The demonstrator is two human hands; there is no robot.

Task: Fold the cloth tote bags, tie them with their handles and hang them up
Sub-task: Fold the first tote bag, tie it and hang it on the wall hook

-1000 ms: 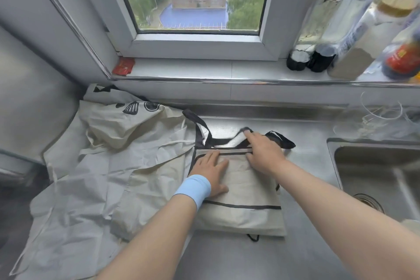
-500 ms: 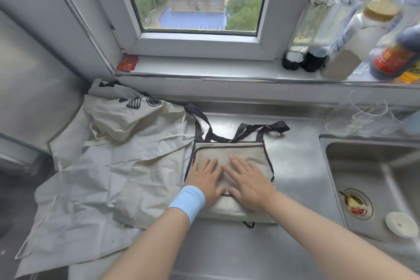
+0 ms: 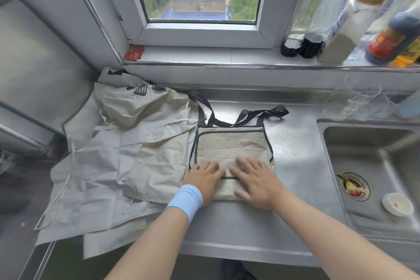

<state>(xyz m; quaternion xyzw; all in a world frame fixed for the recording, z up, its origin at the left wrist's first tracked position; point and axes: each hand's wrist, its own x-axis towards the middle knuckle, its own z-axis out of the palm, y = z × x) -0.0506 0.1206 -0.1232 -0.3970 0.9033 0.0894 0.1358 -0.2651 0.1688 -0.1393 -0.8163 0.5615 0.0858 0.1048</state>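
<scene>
Scraps (image 3: 351, 187) in sink (image 3: 363, 140); folded tote (image 3: 231, 148) beside

heaped bags (image 3: 118, 157) left, sink (image 3: 363, 166) right

The right hand (image 3: 254, 182) is no longer up at the handles (image 3: 250, 116); it now lies flat on the near edge of the bag (image 3: 231, 145). The left hand (image 3: 204, 179) is also nearer the person than before, flat beside it. The handles lie free beyond the far edge.
</scene>
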